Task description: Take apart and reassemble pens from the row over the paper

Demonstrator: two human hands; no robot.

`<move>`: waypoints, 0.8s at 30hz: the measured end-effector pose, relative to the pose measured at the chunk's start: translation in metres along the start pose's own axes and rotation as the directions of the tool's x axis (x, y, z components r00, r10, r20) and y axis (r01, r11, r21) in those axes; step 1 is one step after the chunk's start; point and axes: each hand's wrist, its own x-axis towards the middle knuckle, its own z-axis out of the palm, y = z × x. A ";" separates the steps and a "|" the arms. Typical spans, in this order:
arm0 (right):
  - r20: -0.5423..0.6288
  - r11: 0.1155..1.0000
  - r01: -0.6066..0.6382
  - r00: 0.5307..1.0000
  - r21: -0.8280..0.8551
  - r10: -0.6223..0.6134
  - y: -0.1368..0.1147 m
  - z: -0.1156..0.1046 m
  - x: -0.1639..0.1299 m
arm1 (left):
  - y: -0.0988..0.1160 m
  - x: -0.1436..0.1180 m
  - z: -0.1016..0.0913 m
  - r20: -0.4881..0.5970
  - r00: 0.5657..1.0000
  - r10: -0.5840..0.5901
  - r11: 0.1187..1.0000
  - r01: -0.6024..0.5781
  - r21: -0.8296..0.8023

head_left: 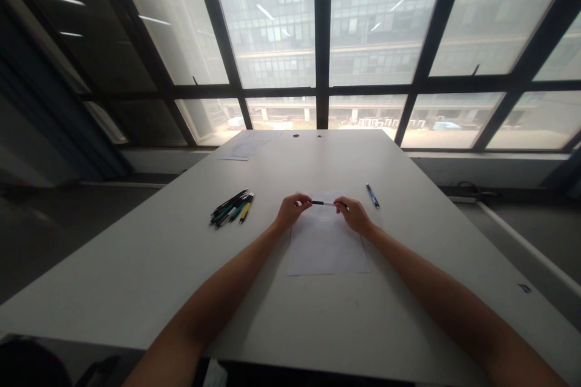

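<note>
Between my two hands a slim pen lies sideways, black toward the left and whitish toward the right. My left hand pinches its left end. At the other end, the fingers of my right hand are closed on it. Both hands are over the upper part of a white sheet of paper on the table. A blue pen lies just beyond my right hand. To the left of my left hand is a pile of several pens, black, green and yellow.
The long white table reaches toward large dark-framed windows. More papers lie at its far left. A small dark mark or sticker is near the right edge. A white pipe or rail runs along the floor at right.
</note>
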 end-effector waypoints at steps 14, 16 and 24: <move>-0.023 0.999 -0.033 0.999 0.001 0.033 -0.002 0.001 0.000 | -0.004 0.003 0.000 -0.018 1.000 -0.009 0.999 0.008 -0.049; -0.021 0.999 -0.032 0.999 0.003 0.033 -0.002 0.001 0.000 | -0.004 0.003 0.000 -0.005 1.000 -0.008 1.000 0.008 -0.023; -0.019 0.999 -0.032 0.999 0.002 0.032 0.000 0.002 -0.001 | -0.002 0.002 0.001 0.004 1.000 -0.017 1.000 0.017 0.004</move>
